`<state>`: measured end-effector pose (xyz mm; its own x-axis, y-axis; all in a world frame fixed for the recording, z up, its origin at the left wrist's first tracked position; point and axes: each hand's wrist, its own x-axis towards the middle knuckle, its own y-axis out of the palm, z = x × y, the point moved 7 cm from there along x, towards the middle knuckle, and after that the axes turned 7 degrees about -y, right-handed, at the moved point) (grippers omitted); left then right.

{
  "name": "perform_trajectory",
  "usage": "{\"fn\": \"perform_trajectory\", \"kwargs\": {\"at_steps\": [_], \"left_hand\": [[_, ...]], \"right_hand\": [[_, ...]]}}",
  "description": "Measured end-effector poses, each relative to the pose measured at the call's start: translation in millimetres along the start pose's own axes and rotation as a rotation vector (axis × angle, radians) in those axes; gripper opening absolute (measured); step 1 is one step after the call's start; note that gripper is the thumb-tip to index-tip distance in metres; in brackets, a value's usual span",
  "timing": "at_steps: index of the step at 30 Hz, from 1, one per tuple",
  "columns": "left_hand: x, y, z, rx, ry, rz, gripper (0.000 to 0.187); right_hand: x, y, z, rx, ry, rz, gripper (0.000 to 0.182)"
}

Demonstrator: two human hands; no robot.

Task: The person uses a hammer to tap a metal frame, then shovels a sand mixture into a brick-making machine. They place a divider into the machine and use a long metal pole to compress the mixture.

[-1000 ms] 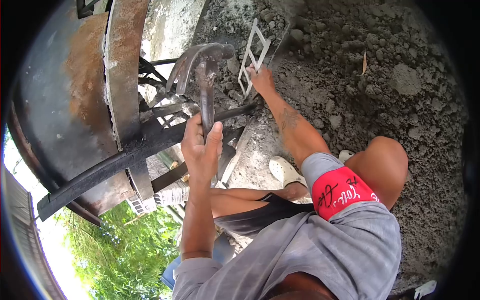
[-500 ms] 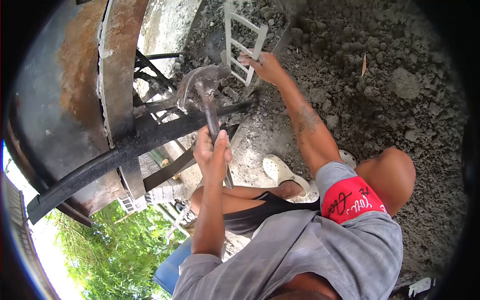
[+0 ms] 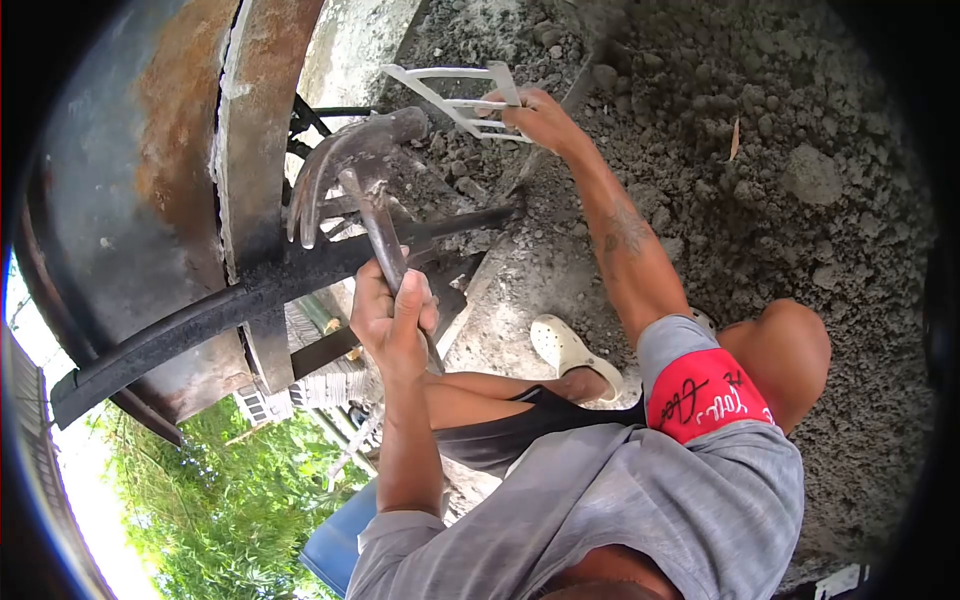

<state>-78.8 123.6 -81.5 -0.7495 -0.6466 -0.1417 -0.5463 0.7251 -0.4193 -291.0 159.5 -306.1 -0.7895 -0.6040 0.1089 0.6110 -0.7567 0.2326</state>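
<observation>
My left hand (image 3: 393,318) is closed around the handle of a claw hammer (image 3: 378,225). The hammer's dark metal head is raised toward the upper left, its claws curving down in front of a black metal bar. My right hand (image 3: 540,118), arm stretched forward, grips a white ladder-like frame (image 3: 467,102) by its near end. Several thin rungs join the frame's two side strips, and it is tilted above the grey soil. The fingertips around it are partly hidden. Hammer head and frame are apart.
A large rusty metal drum (image 3: 130,200) fills the left side, with a curved black bar (image 3: 215,310) across it. Lumpy grey soil (image 3: 800,230) covers the right. My cream clog (image 3: 570,350) rests on the ground. A blue seat-like object (image 3: 340,535) and green plants (image 3: 220,510) lie lower left.
My left hand has moved the hammer left, and its head looks larger. The white frame has swung from nearly upright to a leftward slant, with my right hand still holding it.
</observation>
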Motion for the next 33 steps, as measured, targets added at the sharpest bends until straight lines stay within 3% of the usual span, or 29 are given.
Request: {"fn": "perform_trajectory", "kwargs": {"at_steps": [2, 3, 4, 6, 7, 10, 12, 14, 15, 16, 19, 23, 26, 31, 33], "left_hand": [[-2, -3, 1, -0.012, -0.006, -0.004, 0.03], [-2, -4, 2, -0.011, -0.012, 0.008, 0.032], [-3, -6, 3, -0.007, -0.018, 0.019, 0.033], [-7, -13, 4, 0.008, 0.018, 0.017, 0.033], [-11, -16, 3, 0.021, 0.05, 0.019, 0.032], [-21, -23, -3, -0.014, 0.077, -0.013, 0.03], [-26, -28, -5, 0.017, 0.108, -0.017, 0.029], [-29, -28, -8, -0.021, 0.116, -0.006, 0.029], [-29, -30, -8, 0.02, 0.13, -0.007, 0.03], [-28, -30, -7, 0.023, 0.137, -0.008, 0.03], [-28, -32, -3, 0.1, 0.12, 0.012, 0.031], [-27, -29, 0, 0.106, 0.08, 0.014, 0.032], [-27, -30, 3, 0.151, 0.071, 0.006, 0.033], [-36, -33, 10, 0.258, 0.058, -0.093, 0.039], [-39, -33, 5, 0.251, 0.087, -0.11, 0.04]], "right_hand": [[8, -4, 13, -0.105, -0.193, -0.161, 0.024], [8, -6, 21, -0.136, -0.304, -0.23, 0.031], [10, -5, 21, -0.134, -0.308, -0.229, 0.031], [10, -13, 32, -0.087, -0.333, -0.311, 0.046], [13, -18, 42, -0.054, -0.446, -0.372, 0.055], [39, -9, 40, -0.308, -0.387, -0.238, 0.05], [47, 3, 32, -0.263, -0.37, -0.218, 0.047], [50, 22, 14, -0.355, -0.278, -0.111, 0.027], [44, 25, 7, -0.237, -0.288, -0.215, 0.039], [43, 29, 0, -0.233, -0.294, -0.217, 0.039], [37, 37, -32, -0.059, -0.051, -0.258, 0.035], [38, 57, -18, -0.169, -0.191, -0.09, 0.028], [33, 72, -20, -0.196, -0.262, -0.092, 0.024], [19, 75, -42, -0.053, -0.1, -0.102, 0.019], [17, 82, -37, -0.05, -0.178, -0.107, 0.019]]}}
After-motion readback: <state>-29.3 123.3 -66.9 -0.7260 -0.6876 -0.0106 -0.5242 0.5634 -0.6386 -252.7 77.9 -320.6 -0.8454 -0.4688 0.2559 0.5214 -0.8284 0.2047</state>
